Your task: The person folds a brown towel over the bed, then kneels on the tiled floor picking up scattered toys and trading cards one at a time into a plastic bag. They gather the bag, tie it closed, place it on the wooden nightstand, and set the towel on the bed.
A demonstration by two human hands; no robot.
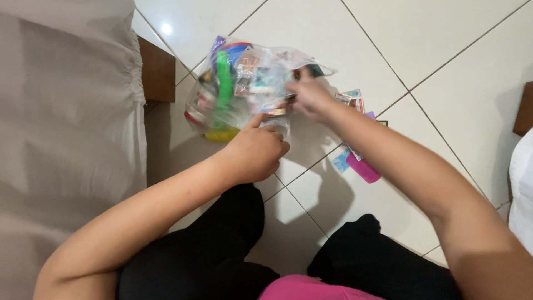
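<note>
Left hand: curled into a loose fist, thumb stuck out and up, thumb tip pressed on the low edge of the bag. Pinched a bit of clear plastic there, it seemed; too blurry to be sure.

Right hand: reached across to the bag's right side, fingers bent around the plastic near its open top. Gripped the bag there. Fingertips partly hidden by the plastic.

Bag: clear and crinkly, held between both hands just over the floor. Stuffed full of small bright things. Inside, a long green piece stood up on the left, and little picture cards showed through the middle. Something yellow poked out at the bottom.

Under the right arm: more cards lay on the white tiles, close to the bag. A pink thing lay near them, a little closer to the knees. A small blue scrap sat right beside it.

On the left: a big beige cloth hung down, with a brown wooden block beside it, near the bag.

Down low: black pants on both knees, and a bit of pink shirt.
</note>
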